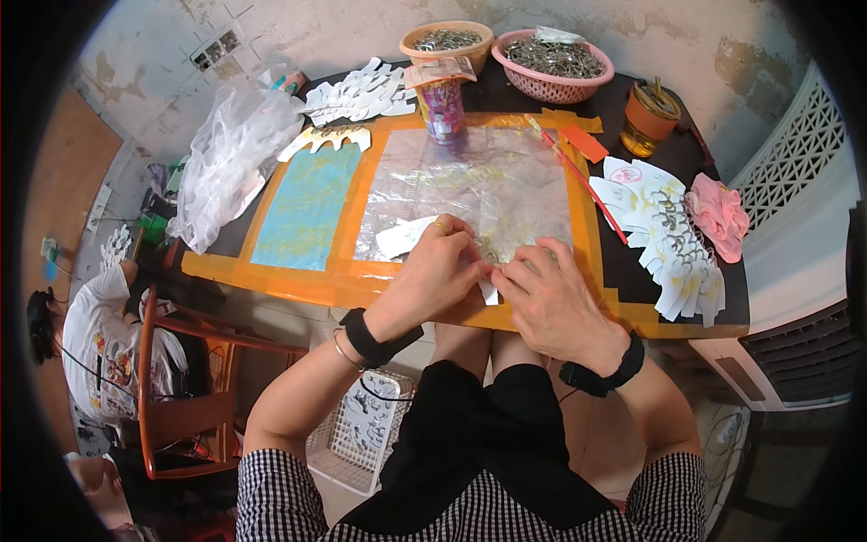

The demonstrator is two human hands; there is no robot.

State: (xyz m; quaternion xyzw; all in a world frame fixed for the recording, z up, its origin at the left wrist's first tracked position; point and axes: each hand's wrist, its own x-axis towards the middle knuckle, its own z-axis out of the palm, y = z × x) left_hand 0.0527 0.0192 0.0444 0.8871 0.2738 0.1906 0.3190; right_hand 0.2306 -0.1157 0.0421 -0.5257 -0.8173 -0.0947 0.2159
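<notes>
My left hand (445, 273) and my right hand (553, 296) meet over the near edge of the table, fingers bent and pinched together. A small white paper card (489, 292) shows just below the fingertips, between the two hands; most of it is hidden. Another white card (402, 238) lies on the clear plastic sheet (519, 172), beside my left hand. At the right, white cards (664, 230) with small dark metal rings or clips along them are fanned in an overlapping row.
Along the back stand an orange basket (488, 41) and a pink basket (542, 88), both full of metal pieces. A purple cup (442, 113), a red brush (591, 190), an amber jar (648, 122), a pink cloth (718, 215) and plastic bags (239, 144) lie around. Someone sits at left.
</notes>
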